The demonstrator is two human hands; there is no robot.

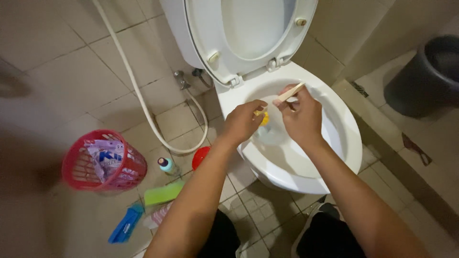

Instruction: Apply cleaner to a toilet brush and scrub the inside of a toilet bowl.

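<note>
Both my hands reach over the open bowl of a white toilet with its seat and lid raised. My left hand is closed on a small yellow object held above the water. My right hand grips a thin pale stick-like handle that points up and to the right. The two hands are close together, almost touching, over the middle of the bowl.
On the tiled floor at left sit a red mesh basket with a plastic packet inside, a small capped bottle, a red item, a green sponge and a blue brush. A white hose hangs along the wall. A dark bin stands at right.
</note>
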